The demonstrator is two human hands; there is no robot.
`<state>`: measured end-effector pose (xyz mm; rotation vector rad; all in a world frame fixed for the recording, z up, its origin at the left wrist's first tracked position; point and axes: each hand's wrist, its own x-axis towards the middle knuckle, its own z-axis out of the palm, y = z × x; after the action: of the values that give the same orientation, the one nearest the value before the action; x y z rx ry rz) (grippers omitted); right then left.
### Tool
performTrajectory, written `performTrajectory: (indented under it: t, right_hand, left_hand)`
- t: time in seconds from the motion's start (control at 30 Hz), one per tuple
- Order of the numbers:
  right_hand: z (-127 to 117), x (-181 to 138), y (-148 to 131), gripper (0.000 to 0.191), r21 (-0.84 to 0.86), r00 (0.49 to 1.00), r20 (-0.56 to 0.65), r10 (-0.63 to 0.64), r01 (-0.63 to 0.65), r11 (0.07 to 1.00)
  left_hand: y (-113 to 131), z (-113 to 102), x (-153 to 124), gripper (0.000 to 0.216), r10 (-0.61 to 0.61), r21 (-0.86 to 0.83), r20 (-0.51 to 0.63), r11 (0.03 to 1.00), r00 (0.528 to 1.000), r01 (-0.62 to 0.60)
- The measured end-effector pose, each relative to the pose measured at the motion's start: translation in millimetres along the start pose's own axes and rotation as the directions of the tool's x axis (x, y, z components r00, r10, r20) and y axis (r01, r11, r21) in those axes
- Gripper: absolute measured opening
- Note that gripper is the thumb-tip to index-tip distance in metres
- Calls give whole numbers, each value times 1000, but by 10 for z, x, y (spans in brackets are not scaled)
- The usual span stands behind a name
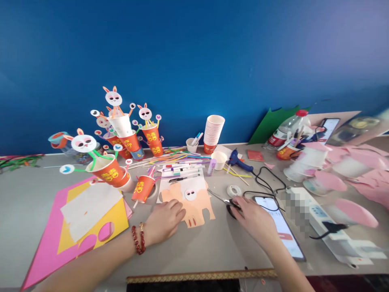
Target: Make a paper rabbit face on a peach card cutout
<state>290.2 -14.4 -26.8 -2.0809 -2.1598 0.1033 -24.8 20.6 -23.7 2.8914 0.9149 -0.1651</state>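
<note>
My right hand (pixel 251 217) has its fingers at the black handles of a pair of scissors (pixel 228 201), whose blades point up and left across the grey table. My left hand (pixel 164 221) rests at the lower left edge of a cut sheet of peach paper (pixel 197 213), fingers curled together; whatever may be under them is hidden. On the peach sheet lies a small white rabbit face (pixel 190 195) with dark eyes, and two reddish ear pieces (pixel 192 221) sit lower down. Beside the scissors is a roll of clear tape (pixel 234 190).
Rabbit figures on orange paper cups (pixel 106 168) stand at the left, behind pink and yellow sheets (pixel 121 215). Markers (pixel 182 170), a cup stack (pixel 214 132) and a blue glue gun (pixel 238 161) lie further back. A phone (pixel 284 233) and power strip (pixel 322 221) are right.
</note>
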Motion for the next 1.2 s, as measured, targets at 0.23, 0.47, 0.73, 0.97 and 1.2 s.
performTrajectory:
  t: [0.23,0.47,0.73,0.97,1.2]
  right_hand:
    - [24,11,-60,12,-191,992,124,18,6,982]
    - [-97,-18,65,10,107,968,215,126,-152,982]
    - [-34,-602,-54,28,791,806,590,-42,-567,232]
    - [268,-728,-605,46,821,822,570,5,-570,-21]
    - [458,-311,-950,36,859,886,409,221,-455,234]
  left_hand:
    - [3,16,14,24,23,47,-5,999,1000,-23]
    - [-94,132,-74,16,55,-36,-118,998,992,-60]
    - [-147,234,-101,8,26,-144,-261,987,965,-66]
    - [-149,229,-110,13,-20,-225,-313,973,949,-53]
    - [-121,243,-129,17,-91,-283,-339,959,936,-9]
